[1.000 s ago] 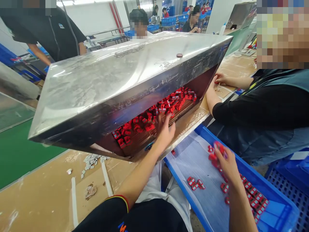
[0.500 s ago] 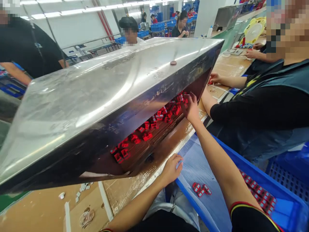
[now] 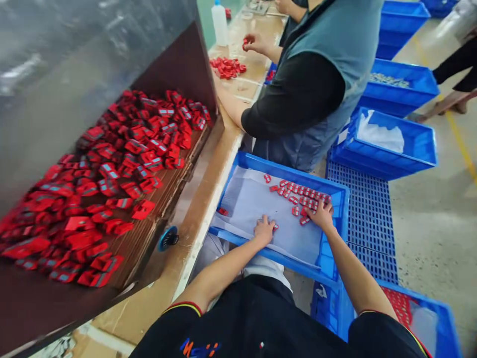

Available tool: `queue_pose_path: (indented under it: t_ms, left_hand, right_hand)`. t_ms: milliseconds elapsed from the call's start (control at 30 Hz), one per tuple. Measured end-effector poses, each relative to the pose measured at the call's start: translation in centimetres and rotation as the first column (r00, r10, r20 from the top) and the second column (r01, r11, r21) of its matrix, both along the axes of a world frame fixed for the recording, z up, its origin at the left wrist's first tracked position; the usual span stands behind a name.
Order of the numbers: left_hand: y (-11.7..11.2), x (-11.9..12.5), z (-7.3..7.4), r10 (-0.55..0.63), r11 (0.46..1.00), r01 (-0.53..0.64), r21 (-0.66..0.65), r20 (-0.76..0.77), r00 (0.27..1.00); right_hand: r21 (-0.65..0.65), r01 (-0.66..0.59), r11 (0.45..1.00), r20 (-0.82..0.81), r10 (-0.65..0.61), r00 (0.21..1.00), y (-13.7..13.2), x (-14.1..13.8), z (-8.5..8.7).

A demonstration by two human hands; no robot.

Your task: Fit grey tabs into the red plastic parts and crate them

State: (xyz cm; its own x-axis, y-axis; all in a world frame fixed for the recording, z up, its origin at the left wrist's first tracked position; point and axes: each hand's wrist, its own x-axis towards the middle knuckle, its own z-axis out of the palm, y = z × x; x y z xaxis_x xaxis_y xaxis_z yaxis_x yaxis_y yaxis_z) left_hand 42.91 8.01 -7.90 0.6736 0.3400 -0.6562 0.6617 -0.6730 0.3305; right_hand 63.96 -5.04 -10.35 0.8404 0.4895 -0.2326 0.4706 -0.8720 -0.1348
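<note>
While the left hand (image 3: 264, 231) lies spread-fingered beside a lone red piece (image 3: 276, 227) in the blue tray (image 3: 340, 209), the right hand (image 3: 321, 215), nearer the red rows (image 3: 301, 190) running lengthwise along its far side, curls over their right end, pinching or not I can't tell.

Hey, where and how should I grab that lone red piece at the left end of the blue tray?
Probably pinch its opposite sides from above, bringing the left hand in from the right: the small red piece lies low, close to the left wall of the blue tray, while the bare sheet on its right leaves finger room. Its exact outline is blurred.
</note>
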Motion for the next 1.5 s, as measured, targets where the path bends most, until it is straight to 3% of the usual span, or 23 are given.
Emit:
queue_pose_path:
  t_ms: [167,300,500,600,700,800,967,1133,1233,1333,1400,1500]
  left_hand:
    - [-0.6,-0.4,-1.0,-0.127,0.992,0.127,0.010,0.015,0.992]
    - [0.5,1.1,-1.5,-0.207,0.978,0.209,-0.030,0.059,0.977]
    - [1.4,7.6,-1.0,-0.222,0.969,0.238,-0.062,0.199,0.954]
    - [-0.2,11.5,-1.0,-0.207,0.972,0.227,-0.062,0.232,0.951]
    - [-2.4,13.4,-1.3,-0.197,0.974,0.216,-0.070,0.213,0.957]
    - [-3.7,12.9,-1.6,-0.192,0.975,0.211,-0.069,0.222,0.956]
    - [-3.0,10.3,-1.0,-0.174,0.967,0.221,-0.124,0.310,0.935]
    - [-2.5,8.2,1.1,0.038,0.974,0.067,-0.216,0.450,0.892]
    - [-1.2,6.4,3.4,0.261,0.945,-0.096,-0.311,0.549,0.794]
    - [2.8,3.8,6.9,0.508,0.854,-0.250,-0.457,0.623,0.595]
    - [7.3,1.9,10.1,0.650,0.760,-0.326,-0.563,0.649,0.396]
    - [15.5,-1.3,15.4,0.764,0.594,-0.406,-0.695,0.645,0.014]
  right_hand:
    - [-0.107,-0.027,0.994,-0.099,0.016,0.995,-2.8,-1.0,-2.0]
    - [-0.127,-0.136,0.983,-0.122,0.120,0.985,-3.1,0.9,-2.4]
    - [-0.176,-0.258,0.950,-0.111,0.242,0.964,-2.9,4.1,-1.7]
    - [-0.209,-0.284,0.936,-0.102,0.268,0.958,-2.6,3.8,-1.3]
    - [-0.244,-0.284,0.927,-0.109,0.265,0.958,-2.5,2.6,-0.9]
    - [-0.272,-0.268,0.924,-0.127,0.242,0.962,-2.9,1.4,-0.6]
    - [-0.272,-0.260,0.927,-0.129,0.232,0.964,-3.5,0.3,-0.3]
    - [-0.248,-0.239,0.939,-0.056,0.232,0.971,-3.1,-0.5,-0.1]
    - [-0.225,-0.213,0.951,0.042,0.227,0.973,-2.6,-1.2,0.2]
    - [-0.215,-0.206,0.955,0.120,0.235,0.965,-2.4,-1.9,0.1]
    - [-0.223,-0.195,0.955,0.155,0.232,0.960,-2.6,-2.2,-0.7]
    - [-0.216,-0.181,0.959,0.243,0.233,0.942,-3.3,-2.3,-3.0]
